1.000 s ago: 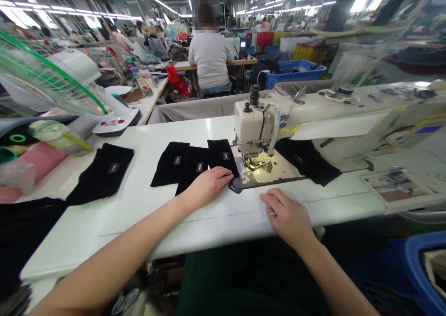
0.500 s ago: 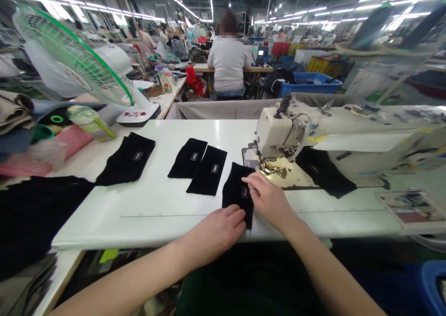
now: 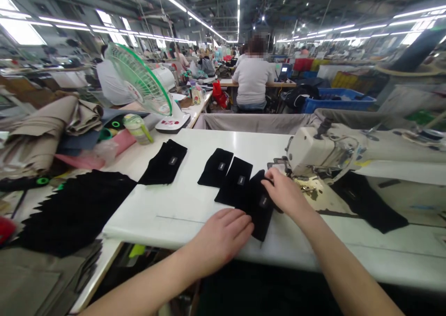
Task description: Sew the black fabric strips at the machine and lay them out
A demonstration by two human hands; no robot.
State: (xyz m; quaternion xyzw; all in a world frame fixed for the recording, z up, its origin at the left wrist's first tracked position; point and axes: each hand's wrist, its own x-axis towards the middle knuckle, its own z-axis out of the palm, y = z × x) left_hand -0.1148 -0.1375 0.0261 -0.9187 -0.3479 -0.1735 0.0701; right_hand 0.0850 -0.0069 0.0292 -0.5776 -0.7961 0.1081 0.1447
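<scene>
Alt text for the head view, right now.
The left hand is at the near left side, the right hand at the far end, of a labelled black fabric piece on a white table. A sewing machine stands right, more black pieces lie left.

matt black cloth pieces (image 3: 234, 186), smooth glossy white tabletop (image 3: 190, 200), shiny metal needle plate (image 3: 325, 199)

Near white table (image 3: 188, 202), one, had two bare hands at it: one left hand (image 3: 223, 237), one right hand (image 3: 287, 193). Labelled black cloth pieces (image 3: 233, 180) left of the sewing machine (image 3: 308, 151) numbered four; leftmost looked layered, layers uncountable. One further black piece (image 3: 374, 204) lay under the single machine. Fan (image 3: 142, 81): one stood.
</scene>
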